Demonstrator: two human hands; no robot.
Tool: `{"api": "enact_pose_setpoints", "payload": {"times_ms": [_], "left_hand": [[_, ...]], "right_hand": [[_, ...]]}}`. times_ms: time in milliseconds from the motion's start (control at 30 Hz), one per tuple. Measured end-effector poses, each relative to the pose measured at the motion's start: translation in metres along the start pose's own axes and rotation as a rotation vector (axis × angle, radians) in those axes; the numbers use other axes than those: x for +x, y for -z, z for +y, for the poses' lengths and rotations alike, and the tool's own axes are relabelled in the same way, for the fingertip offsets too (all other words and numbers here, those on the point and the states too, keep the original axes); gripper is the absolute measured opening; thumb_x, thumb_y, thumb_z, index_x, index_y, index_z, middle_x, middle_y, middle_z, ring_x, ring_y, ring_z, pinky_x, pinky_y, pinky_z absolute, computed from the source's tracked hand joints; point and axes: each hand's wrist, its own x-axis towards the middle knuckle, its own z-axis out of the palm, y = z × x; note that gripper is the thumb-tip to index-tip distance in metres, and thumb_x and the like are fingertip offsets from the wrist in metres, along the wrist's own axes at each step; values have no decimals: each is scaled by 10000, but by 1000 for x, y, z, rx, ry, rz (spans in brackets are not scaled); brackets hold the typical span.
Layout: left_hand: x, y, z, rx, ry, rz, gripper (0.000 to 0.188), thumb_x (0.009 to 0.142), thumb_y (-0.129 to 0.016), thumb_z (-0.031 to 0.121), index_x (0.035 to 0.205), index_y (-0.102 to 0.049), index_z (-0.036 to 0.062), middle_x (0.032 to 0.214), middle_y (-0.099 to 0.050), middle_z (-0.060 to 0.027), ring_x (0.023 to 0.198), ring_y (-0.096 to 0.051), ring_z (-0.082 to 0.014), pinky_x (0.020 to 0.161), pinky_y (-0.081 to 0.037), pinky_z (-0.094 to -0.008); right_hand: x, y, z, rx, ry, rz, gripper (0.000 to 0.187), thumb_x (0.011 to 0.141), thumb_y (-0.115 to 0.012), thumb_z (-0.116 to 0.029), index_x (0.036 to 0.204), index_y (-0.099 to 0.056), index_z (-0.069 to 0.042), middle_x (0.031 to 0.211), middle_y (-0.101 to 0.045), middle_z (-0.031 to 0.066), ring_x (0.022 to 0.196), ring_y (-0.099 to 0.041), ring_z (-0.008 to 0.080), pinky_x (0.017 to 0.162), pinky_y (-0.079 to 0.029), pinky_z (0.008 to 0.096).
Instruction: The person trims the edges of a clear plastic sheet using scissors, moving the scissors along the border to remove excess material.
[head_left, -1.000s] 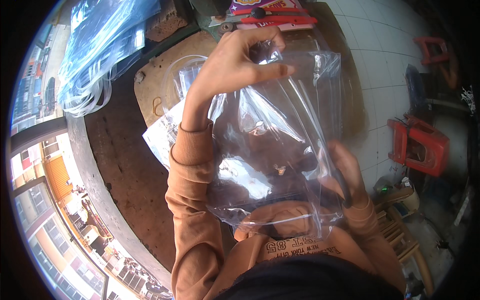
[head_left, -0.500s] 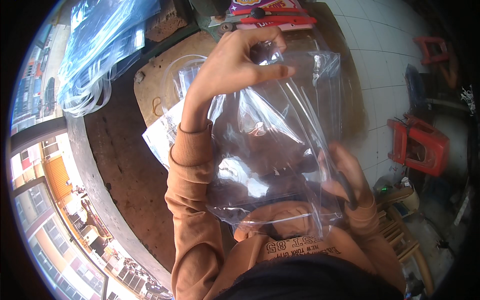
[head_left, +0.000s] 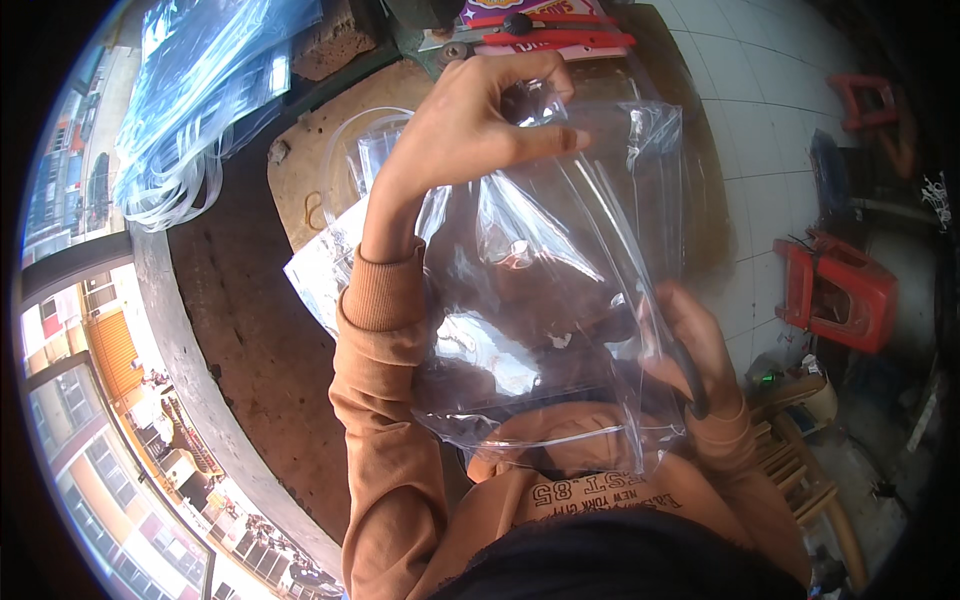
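Observation:
A large clear plastic bag (head_left: pixel 540 290) stretches in front of my chest, its surface shiny with reflections. My left hand (head_left: pixel 490 115) is closed on its bunched upper part, thumb and fingers curled round the plastic. At the bag's right side my right hand (head_left: pixel 695 345) is closed round the dark curved handle of what looks like a pair of scissors (head_left: pixel 692 385). Narrow shiny blades appear to run up along the plastic from that hand. Glare and clear layers make the blade tips and the exact cut line hard to make out.
A worn wooden table (head_left: pixel 290 185) lies beneath, with more clear plastic pieces (head_left: pixel 375 155) on it. Blue-tinted plastic bags (head_left: pixel 215 75) with looped handles are piled at far left. A red-handled tool (head_left: pixel 560 38) lies at the back. Red stools (head_left: pixel 840 295) stand on the tiled floor at right.
The scissors in my right hand have shifted slightly, and their two shiny lines now look closer together. My left hand stays in place on the bag.

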Motion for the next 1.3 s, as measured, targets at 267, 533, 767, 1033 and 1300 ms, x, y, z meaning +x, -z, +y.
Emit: {"api": "enact_pose_setpoints", "payload": {"times_ms": [267,533,767,1033,1300], "left_hand": [[0,1,-1,-12,8,2,258,694,-776,128,783,-540,70,696,-425,89,611,-347,-11,535,-247,-196],[-1,2,-1,-30,8,-4,251,703,-770,123,783,-538,71,699,-425,86,616,-352,-16,542,-252,-197],[-1,5,-1,-58,32,-17,256,709,-762,117,768,-518,70,706,-419,81,629,-341,-19,554,-246,-196],[-2,8,1,-118,25,-44,264,709,-755,103,751,-498,64,748,-425,63,675,-364,-36,592,-273,-207],[0,2,6,-125,4,-81,270,698,-758,129,737,-504,49,726,-434,42,661,-365,-40,577,-274,-213]], "right_hand": [[0,-5,-4,-18,30,32,432,724,-712,-94,1066,-474,20,856,-468,-13,758,-424,30,707,-364,164],[3,-7,-2,-26,74,35,431,745,-716,-74,1078,-462,26,809,-453,-32,756,-427,31,687,-358,161],[0,0,10,-152,202,178,416,766,-713,-78,1087,-470,25,786,-449,-27,718,-411,44,661,-360,171],[6,4,17,-1232,335,468,528,764,-700,-139,1216,-471,10,965,-550,121,806,-530,260,750,-454,329],[12,-13,-37,-1507,343,475,322,813,-645,-120,1105,-587,1,927,-582,137,885,-562,302,787,-457,377]]}}
